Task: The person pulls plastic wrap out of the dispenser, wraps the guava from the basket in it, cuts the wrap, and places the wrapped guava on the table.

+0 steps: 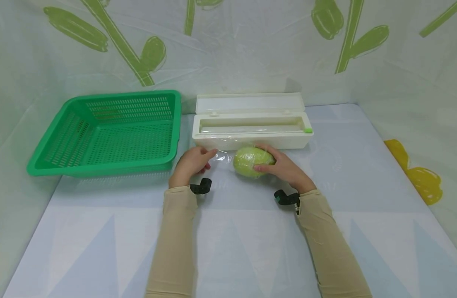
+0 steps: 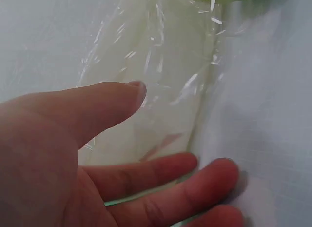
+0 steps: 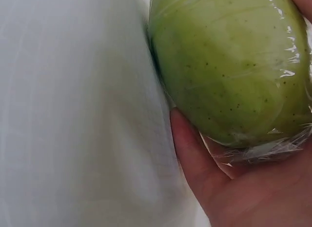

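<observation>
A green mango (image 1: 251,161) with dark specks is wrapped in clear cling film, glossy and creased in the right wrist view. My right hand (image 1: 284,167) grips its right end, thumb on the near side and fingers round the far side. More clear film (image 2: 156,56) stretches from the fruit toward my left hand (image 1: 193,163). That hand is just left of the film, thumb and fingers apart and pinching nothing. Directly behind the fruit stands a white cling film dispenser (image 1: 251,142), its lid raised and a roll (image 1: 251,129) inside.
A green plastic basket (image 1: 102,167) stands at the back left, close to my left hand. The dispenser's right end carries a small bright green slider (image 1: 308,130). A pale patterned cloth (image 1: 232,248) covers the table, and a printed curtain (image 1: 247,49) hangs behind.
</observation>
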Available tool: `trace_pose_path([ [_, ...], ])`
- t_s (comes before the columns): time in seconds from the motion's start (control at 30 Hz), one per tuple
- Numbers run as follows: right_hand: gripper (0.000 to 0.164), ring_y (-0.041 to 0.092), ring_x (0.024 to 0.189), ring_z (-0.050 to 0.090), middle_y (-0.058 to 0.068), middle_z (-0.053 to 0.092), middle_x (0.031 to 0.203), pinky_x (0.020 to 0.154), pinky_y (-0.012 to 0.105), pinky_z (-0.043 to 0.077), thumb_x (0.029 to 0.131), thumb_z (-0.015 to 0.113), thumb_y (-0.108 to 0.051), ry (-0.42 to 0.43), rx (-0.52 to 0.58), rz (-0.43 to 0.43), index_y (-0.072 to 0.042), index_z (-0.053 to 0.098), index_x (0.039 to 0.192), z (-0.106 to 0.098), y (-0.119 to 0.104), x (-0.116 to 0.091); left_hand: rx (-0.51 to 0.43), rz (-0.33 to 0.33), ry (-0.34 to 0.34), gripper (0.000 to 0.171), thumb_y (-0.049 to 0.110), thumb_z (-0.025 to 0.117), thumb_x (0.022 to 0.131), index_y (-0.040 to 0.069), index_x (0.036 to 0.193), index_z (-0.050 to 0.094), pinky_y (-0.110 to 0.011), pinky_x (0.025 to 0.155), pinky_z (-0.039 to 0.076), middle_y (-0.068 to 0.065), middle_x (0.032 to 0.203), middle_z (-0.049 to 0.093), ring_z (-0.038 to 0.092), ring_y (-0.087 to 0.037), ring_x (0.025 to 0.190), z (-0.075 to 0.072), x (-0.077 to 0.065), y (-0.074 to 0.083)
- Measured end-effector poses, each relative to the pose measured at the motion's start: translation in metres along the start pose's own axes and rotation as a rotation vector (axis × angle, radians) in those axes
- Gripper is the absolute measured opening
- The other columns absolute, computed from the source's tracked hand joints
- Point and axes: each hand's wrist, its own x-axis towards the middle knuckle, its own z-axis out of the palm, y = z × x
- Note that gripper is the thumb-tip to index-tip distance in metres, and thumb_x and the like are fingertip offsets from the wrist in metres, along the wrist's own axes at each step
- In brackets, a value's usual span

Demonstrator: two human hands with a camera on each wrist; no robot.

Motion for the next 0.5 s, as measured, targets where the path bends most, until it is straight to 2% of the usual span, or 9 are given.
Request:
trace_pose_path([
  [0.13,0.067,0.023,0.116,0.036,-0.003,0.034,0.136,0.093,0.047,0.028,0.074,0.071,-0.039,0.018,-0.016,-0.027,-0.034,0.039,0.132,-0.001,0.016,0.007,0.025,0.052,0.0,0.044,0.052,0.045,0.087,0.011,0.095,0.058,-0.031,0.062,0.04,-0.007,0.077,0.059,0.053,-0.02,0.063,0.002,0.004,-0.003],
  [0.3,0.063,0.018,0.12,0.031,-0.012,0.03,0.137,0.096,0.047,0.025,0.072,0.069,-0.045,0.047,-0.073,-0.102,-0.04,0.042,0.129,0.0,0.02,0.009,0.047,0.095,0.009,0.039,0.048,0.046,0.088,0.012,0.093,0.06,-0.03,0.063,0.04,-0.005,0.08,0.058,0.051,-0.018,0.065,0.003,0.009,-0.004],
  [0.37,0.061,0.017,0.122,0.029,-0.013,0.029,0.137,0.097,0.047,0.023,0.074,0.068,-0.045,0.052,-0.095,-0.133,-0.04,0.042,0.129,0.0,0.02,0.009,0.019,0.098,0.01,0.037,0.047,0.047,0.088,0.013,0.095,0.06,-0.03,0.063,0.04,-0.004,0.082,0.058,0.052,-0.018,0.068,0.004,0.011,-0.005],
  [0.5,0.055,0.017,0.125,0.027,-0.011,0.028,0.139,0.099,0.048,0.021,0.078,0.065,-0.043,0.058,-0.131,-0.182,-0.039,0.043,0.129,0.001,0.018,0.009,-0.102,0.124,-0.02,0.034,0.042,0.053,0.087,0.014,0.104,0.059,-0.029,0.062,0.044,-0.004,0.088,0.06,0.055,-0.019,0.07,0.008,0.016,-0.007],
])
